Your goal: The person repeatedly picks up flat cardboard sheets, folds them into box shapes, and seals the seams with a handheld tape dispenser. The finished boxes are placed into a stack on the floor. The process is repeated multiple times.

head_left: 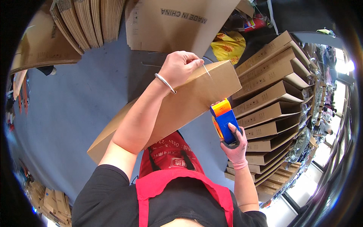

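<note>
A long brown cardboard box (177,104) lies tilted across the space before me, its far right end raised. Over that end's upper edge, my left hand (179,68) is closed in a pinch. From its fingertips a thin whitish strip, seemingly packing tape (208,72), runs down over the box. My right hand (235,145), in a pinkish glove with dark fingertips, grips a blue and orange tape dispenser (227,121). The dispenser's orange head is close to the lower right corner of the box; whether it touches cannot be told.
Several open cardboard cartons (272,98) stand in a row on the right. Bundles of flat cardboard (89,22) are at the far left, and a large carton (170,26) stands ahead. Beside it is a yellow plastic bag (228,47). Grey-blue floor (60,121) extends to the left.
</note>
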`<state>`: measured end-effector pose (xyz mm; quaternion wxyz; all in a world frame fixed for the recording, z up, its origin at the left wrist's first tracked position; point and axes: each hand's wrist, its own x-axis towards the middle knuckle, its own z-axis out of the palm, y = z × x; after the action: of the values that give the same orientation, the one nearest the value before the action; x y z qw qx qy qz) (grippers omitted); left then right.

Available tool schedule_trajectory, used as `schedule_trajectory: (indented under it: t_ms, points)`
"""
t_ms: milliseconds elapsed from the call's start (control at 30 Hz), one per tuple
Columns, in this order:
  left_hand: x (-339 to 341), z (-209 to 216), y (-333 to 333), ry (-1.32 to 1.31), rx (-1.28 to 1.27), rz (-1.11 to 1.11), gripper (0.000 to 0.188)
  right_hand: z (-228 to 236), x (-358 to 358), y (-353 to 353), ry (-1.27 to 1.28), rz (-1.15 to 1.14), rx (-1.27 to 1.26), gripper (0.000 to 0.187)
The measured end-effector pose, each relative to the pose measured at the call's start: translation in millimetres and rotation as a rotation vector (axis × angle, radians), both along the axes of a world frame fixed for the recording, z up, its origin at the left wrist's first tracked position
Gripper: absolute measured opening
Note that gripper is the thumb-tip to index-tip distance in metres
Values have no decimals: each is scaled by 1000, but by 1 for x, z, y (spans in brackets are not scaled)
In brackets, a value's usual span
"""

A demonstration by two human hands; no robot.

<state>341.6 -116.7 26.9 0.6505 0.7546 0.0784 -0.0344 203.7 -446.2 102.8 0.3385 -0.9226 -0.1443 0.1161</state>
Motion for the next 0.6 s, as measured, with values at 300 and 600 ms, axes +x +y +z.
schedule_trajectory:
  t_ms: [300, 600]
  points:
    - [2, -128, -1, 181, 529, -382, 60, -18, -1, 2, 43, -6, 21, 71]
    - [16, -145, -53, 587, 334, -675, 82, -25, -37, -12, 135, -181, 58, 72]
